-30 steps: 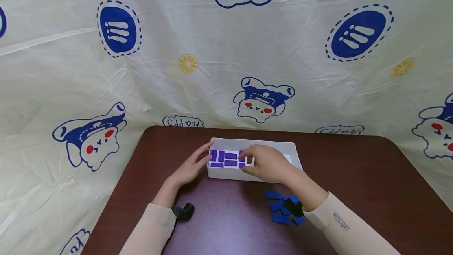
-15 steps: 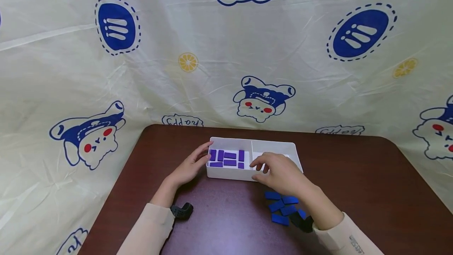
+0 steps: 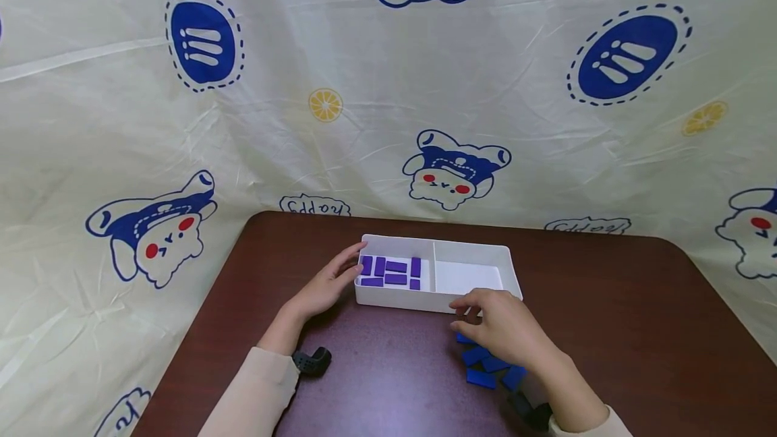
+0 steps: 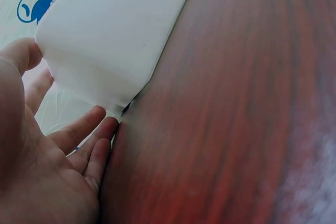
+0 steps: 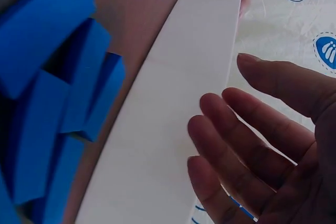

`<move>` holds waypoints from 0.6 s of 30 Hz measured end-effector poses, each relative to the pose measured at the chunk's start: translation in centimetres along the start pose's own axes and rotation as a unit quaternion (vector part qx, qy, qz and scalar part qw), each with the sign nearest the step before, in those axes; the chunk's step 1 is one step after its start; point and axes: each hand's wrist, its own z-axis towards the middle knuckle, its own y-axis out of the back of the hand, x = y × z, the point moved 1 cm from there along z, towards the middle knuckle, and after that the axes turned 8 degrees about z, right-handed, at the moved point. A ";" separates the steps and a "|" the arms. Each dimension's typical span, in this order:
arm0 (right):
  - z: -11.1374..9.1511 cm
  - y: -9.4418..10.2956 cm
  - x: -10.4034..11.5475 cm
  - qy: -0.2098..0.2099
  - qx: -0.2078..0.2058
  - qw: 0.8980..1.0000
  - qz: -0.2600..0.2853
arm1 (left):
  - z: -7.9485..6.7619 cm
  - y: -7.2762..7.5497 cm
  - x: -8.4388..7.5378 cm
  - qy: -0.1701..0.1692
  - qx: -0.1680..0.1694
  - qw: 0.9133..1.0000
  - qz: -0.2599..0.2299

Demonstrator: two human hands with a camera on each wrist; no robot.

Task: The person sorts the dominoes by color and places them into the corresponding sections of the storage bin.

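A white two-compartment box point(image 3: 394, 298) stands on the table, with several purple blocks point(image 3: 396, 279) lying flat in its left compartment. The bottom of the right compartment point(image 3: 464, 276) shows white. My left hand point(image 3: 324, 286) touches the box's left end, its fingers spread along that wall; in the left wrist view the thumb rests at the rim. In front of the box's right half hovers my right hand point(image 3: 504, 326), fingers relaxed and holding nothing, as the right wrist view confirms. Several blue blocks point(image 3: 481, 378) lie in a loose heap beneath it, partly hidden by the hand.
The brown wooden table point(image 3: 376, 383) has its far edge a little behind the box. Behind hangs a pale printed curtain point(image 3: 364, 167). A dark wrist strap point(image 3: 313, 361) is on the left wrist, and another dark band point(image 3: 529, 413) is on the right.
My right hand has left the purple block at the right side of the left compartment and moved right and nearer, out of the box towards the blue blocks. The left hand stays put.
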 end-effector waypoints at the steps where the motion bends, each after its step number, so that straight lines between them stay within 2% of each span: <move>1: -0.1 -0.1 -0.2 -0.003 -0.001 1.000 -0.003 | 0.0 0.0 0.0 -0.001 0.001 1.000 0.000; 9: -1.1 -1.0 -1.4 -0.021 -0.004 0.998 -0.054 | 0.0 0.0 -0.1 0.002 0.003 1.000 0.005; 18: -1.2 -1.9 -2.4 -0.047 0.012 0.997 -0.055 | 0.1 0.0 0.0 0.000 0.004 1.000 0.007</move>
